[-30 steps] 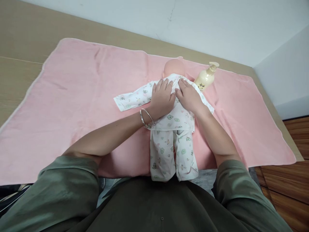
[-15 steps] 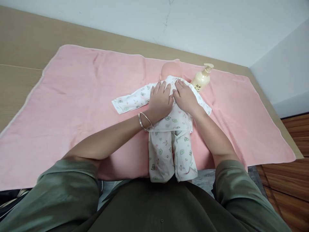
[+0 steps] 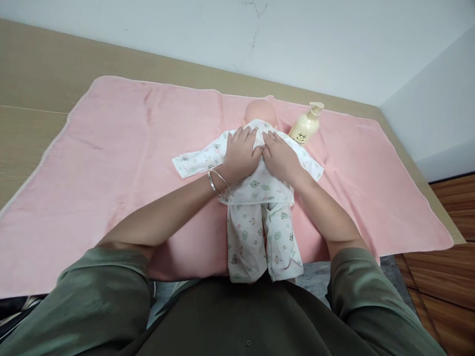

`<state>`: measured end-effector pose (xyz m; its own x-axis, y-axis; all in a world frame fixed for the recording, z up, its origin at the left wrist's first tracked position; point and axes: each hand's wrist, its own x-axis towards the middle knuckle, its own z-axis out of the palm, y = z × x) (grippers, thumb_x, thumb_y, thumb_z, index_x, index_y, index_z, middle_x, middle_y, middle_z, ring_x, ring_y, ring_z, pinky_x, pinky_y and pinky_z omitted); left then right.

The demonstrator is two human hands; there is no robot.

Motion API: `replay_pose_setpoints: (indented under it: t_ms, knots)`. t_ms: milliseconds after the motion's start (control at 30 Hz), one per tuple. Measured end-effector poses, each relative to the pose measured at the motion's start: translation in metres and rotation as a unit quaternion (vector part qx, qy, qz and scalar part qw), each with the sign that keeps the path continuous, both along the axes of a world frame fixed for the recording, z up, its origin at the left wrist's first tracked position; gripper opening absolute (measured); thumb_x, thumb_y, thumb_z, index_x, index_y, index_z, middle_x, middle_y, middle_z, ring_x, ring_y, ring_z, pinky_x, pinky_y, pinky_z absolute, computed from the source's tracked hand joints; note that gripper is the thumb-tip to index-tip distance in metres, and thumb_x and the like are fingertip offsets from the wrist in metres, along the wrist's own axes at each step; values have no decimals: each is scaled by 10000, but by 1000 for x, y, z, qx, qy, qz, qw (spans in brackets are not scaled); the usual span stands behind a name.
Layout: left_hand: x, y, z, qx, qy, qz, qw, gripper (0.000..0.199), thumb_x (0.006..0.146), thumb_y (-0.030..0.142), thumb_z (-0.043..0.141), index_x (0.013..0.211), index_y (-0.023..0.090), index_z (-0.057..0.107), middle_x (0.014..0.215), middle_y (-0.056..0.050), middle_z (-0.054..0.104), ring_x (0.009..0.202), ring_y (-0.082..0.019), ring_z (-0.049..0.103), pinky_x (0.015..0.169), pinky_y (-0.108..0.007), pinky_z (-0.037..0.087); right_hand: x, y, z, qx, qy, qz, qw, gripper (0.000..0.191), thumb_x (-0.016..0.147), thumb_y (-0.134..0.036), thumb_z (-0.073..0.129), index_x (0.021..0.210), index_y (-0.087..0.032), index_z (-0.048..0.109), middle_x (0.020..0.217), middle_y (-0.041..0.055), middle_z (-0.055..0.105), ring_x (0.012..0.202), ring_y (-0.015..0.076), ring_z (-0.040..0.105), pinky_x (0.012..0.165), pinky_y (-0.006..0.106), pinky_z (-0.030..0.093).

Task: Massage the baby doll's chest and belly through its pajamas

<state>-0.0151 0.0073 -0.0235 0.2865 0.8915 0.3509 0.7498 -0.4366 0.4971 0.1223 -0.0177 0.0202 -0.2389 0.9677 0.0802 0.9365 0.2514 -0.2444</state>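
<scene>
A baby doll (image 3: 261, 111) lies on a pink blanket (image 3: 111, 158), its head toward the wall and its legs toward me. It wears a white patterned top (image 3: 260, 190) and matching trousers (image 3: 245, 242), with its sleeves spread to the sides. My left hand (image 3: 242, 154) rests flat on the left half of the upper torso, and a silver bangle (image 3: 215, 184) circles that wrist. On the other half my right hand (image 3: 281, 155) lies flat too, fingers stretched out. The thumbs of both hands nearly meet at the middle. The doll's face is not visible.
A cream pump bottle (image 3: 305, 126) stands tilted in view just beyond the doll's right-hand sleeve. Under the blanket is a wooden table (image 3: 33, 54) against a white wall (image 3: 166, 29). Wood-grained panels (image 3: 451, 282) are at the lower right.
Both hands stay on the doll's upper torso, and the thumbs have come closer together. The whole view has shifted slightly. The doll and bottle keep their places on the blanket.
</scene>
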Motion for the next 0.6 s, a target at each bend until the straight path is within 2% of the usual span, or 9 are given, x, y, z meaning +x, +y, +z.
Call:
replay_pose_setpoints:
  t_ms: [167, 300, 367, 433, 500, 533, 600]
  knots:
    - [8, -16, -1, 27, 7, -2, 1000, 498, 939, 262, 408, 1409, 138, 510, 1550, -199, 481, 1488, -387, 372, 1209, -644, 259, 5, 15, -1, -3, 0, -40, 999, 586, 1013, -253, 284, 1506, 52, 375, 1613, 243, 375, 1542, 313, 314, 1274, 484, 264]
    - [2, -4, 3, 2, 8, -7, 1000, 534, 903, 277, 432, 1413, 152, 534, 1530, -168, 512, 1479, -371, 389, 1223, -609, 277, -3, -2, 3, 21, -45, -40, 998, 557, 1026, -229, 276, 1474, 74, 406, 1534, 266, 485, 1482, 327, 419, 1245, 456, 310]
    - [-1, 3, 3, -19, 11, -5, 1000, 564, 892, 284, 433, 1426, 133, 529, 1528, -172, 515, 1480, -368, 388, 1233, -606, 265, -7, -14, 8, 36, -69, -38, 996, 496, 1021, -220, 294, 1387, 32, 514, 1416, 262, 603, 1406, 330, 513, 1181, 449, 394]
    - [-2, 8, 1, -22, 5, -1, 1000, 576, 893, 292, 428, 1437, 127, 523, 1534, -171, 512, 1484, -368, 383, 1240, -609, 244, -10, -22, 14, 33, -90, -43, 994, 414, 1010, -211, 314, 1242, -53, 618, 1259, 239, 698, 1260, 335, 626, 1040, 441, 509]
    - [-1, 8, -2, -9, -7, 4, 1000, 569, 900, 304, 427, 1439, 152, 524, 1537, -151, 515, 1484, -362, 384, 1243, -609, 235, -10, -24, 17, 18, -101, -53, 993, 370, 1001, -206, 314, 1112, -114, 656, 1134, 218, 736, 1093, 333, 696, 881, 432, 568]
    - [-1, 8, -3, -3, -12, 6, 1000, 564, 902, 310, 430, 1438, 163, 527, 1535, -141, 521, 1482, -359, 388, 1244, -606, 234, -9, -23, 18, 11, -100, -55, 993, 367, 998, -207, 310, 1084, -124, 658, 1110, 214, 740, 1042, 332, 707, 841, 436, 574]
    - [1, 6, -4, 0, -13, 9, 1000, 568, 903, 315, 433, 1440, 157, 526, 1534, -144, 521, 1480, -359, 390, 1245, -605, 234, -6, -15, 15, 12, -90, -50, 995, 390, 998, -210, 293, 1113, -107, 651, 1153, 226, 729, 1080, 340, 696, 877, 461, 569]
